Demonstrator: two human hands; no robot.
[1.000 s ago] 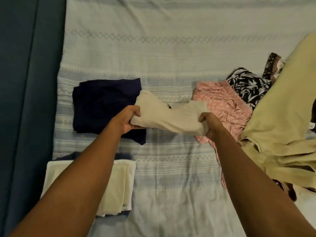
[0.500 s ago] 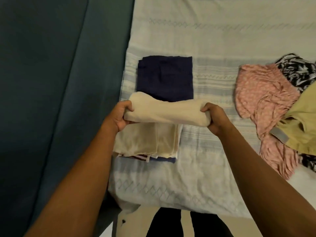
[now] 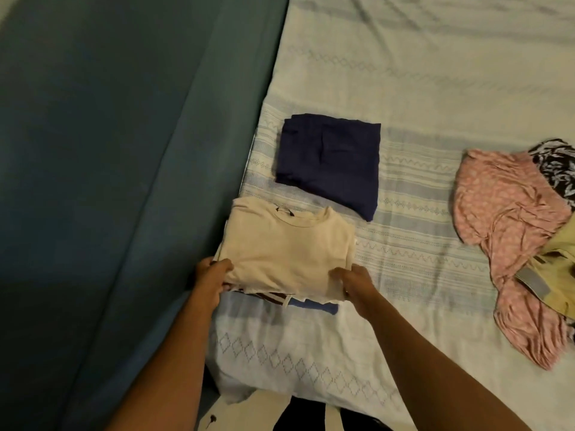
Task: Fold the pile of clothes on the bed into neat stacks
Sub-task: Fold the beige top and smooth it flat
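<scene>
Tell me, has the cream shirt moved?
Yes. The cream shirt was bunched right of the navy fold; now it lies flat on the stack on the fold's near side, left hand and right hand gripping its near corners.

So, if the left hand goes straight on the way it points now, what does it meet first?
The left hand grips the cream T-shirt, so it would push across that shirt first. Beyond it probably lies the folded navy garment, but the line is hard to judge.

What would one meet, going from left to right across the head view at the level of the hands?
Teal surface → left hand → folded cream shirt → right hand → pink garment.
</scene>
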